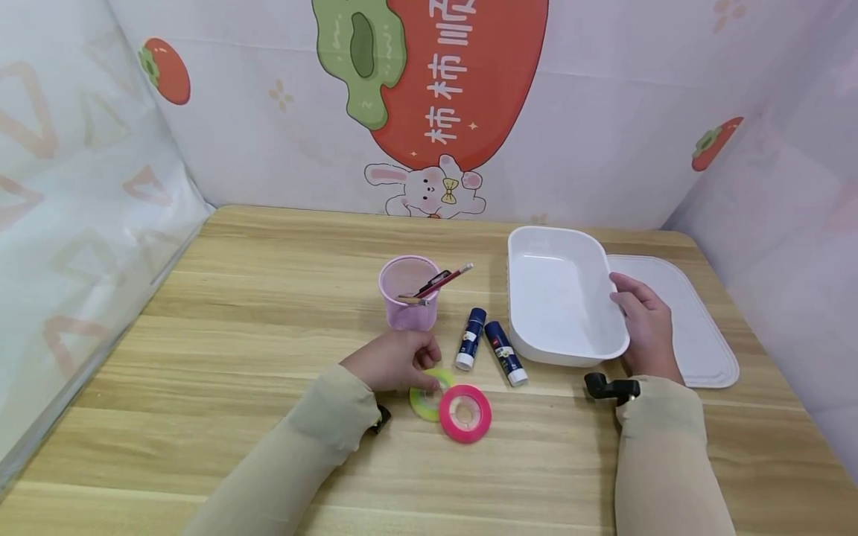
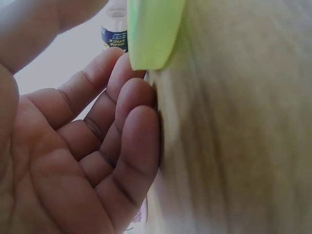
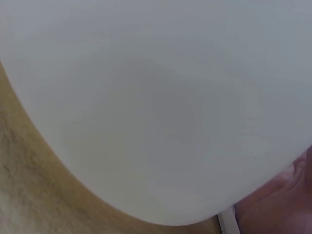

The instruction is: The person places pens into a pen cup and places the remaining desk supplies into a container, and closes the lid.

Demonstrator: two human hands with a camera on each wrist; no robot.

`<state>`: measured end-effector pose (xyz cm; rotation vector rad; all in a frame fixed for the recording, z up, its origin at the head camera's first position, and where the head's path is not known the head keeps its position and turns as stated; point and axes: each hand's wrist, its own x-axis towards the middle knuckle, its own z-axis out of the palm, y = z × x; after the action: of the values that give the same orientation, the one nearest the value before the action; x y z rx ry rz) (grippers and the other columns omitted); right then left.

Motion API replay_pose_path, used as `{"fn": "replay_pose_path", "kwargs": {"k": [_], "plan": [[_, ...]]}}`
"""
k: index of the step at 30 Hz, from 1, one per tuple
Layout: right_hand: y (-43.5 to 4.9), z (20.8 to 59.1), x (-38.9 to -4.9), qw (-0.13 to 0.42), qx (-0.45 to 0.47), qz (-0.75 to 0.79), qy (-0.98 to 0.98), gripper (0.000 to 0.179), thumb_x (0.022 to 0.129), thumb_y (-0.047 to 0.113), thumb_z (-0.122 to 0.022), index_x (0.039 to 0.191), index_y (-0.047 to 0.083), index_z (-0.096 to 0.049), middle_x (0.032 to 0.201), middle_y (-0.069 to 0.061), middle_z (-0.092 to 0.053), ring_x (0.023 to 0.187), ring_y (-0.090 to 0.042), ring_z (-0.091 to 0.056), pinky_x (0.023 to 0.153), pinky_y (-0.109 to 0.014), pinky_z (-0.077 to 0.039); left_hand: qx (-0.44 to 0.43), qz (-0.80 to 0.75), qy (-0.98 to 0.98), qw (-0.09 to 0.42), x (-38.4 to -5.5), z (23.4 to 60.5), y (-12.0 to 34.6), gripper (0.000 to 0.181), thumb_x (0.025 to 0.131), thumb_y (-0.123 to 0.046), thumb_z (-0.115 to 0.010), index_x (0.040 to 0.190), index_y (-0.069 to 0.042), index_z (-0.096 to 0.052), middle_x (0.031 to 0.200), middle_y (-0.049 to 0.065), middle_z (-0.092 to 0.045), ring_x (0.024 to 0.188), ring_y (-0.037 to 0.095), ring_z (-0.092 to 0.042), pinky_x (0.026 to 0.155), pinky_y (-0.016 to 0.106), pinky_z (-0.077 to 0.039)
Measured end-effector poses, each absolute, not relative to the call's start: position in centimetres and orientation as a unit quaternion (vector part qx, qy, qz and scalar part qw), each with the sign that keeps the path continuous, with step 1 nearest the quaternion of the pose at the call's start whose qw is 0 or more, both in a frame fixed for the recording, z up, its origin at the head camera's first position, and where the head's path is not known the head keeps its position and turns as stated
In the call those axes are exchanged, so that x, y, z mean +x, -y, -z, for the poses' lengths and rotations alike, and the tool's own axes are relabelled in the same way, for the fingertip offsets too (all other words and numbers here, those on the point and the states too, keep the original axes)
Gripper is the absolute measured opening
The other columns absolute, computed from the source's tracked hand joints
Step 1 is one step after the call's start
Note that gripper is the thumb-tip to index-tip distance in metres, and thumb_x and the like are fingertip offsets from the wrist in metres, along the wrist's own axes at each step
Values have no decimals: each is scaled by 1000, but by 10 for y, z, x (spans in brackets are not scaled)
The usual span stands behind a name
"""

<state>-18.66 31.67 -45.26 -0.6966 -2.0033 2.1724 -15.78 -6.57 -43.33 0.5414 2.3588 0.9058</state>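
Observation:
My left hand [image 1: 395,361] is at a yellow-green tape roll [image 1: 422,406] lying on the table, thumb over its upper edge. In the left wrist view, the loosely bent fingers [image 2: 139,141] are beside the tape roll [image 2: 153,34], not wrapped around it. A pink tape roll [image 1: 465,414] partly overlaps it. My right hand [image 1: 645,327] grips the right side of a white plastic box [image 1: 556,298], thumb near the rim; nothing is visible inside. The box wall [image 3: 156,107] hides most of that hand [image 3: 278,209] in the right wrist view.
Two blue glue sticks [image 1: 472,339] [image 1: 506,353] lie left of the box. Behind my left hand stands a pink mesh pen cup [image 1: 410,313] with pencils [image 1: 445,280] leaning out. A white lid [image 1: 697,320] lies flat at the right of the wooden table [image 1: 268,298].

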Motion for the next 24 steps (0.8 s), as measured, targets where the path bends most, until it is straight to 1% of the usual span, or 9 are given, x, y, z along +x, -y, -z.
{"fn": "replay_pose_path", "kwargs": {"k": [5,10,17,24], "plan": [[-317,453,-187,53,-227,-716,657,40,102,21,-56,143,18,-58,155,-1,-44,141,-17,-40,85,-12,-52,204,-319,-886,268,-156,435,63,29,78,-17,-88,98,-15,-67,89,-3,-64,84,15,-58,81,30,-52],[-317,454,-186,57,-224,-724,650,40,102,19,-57,142,17,-59,154,-1,-45,139,-17,-42,81,-11,-53,218,-286,-900,246,-154,434,61,24,78,-16,-87,94,-17,-68,85,-4,-63,81,15,-57,79,30,-51],[-316,453,-186,59,-224,-727,646,40,102,18,-58,142,16,-59,154,-1,-45,139,-17,-42,80,-10,-53,194,-257,-916,239,-151,433,58,19,79,-17,-84,85,-18,-66,77,-3,-60,72,15,-55,67,29,-49],[-315,452,-187,51,-222,-727,647,41,102,19,-57,143,17,-58,154,0,-44,140,-17,-41,82,-12,-53,186,-222,-928,235,-151,429,58,14,79,-16,-81,81,-16,-67,71,-3,-62,67,16,-56,62,28,-50]]}}
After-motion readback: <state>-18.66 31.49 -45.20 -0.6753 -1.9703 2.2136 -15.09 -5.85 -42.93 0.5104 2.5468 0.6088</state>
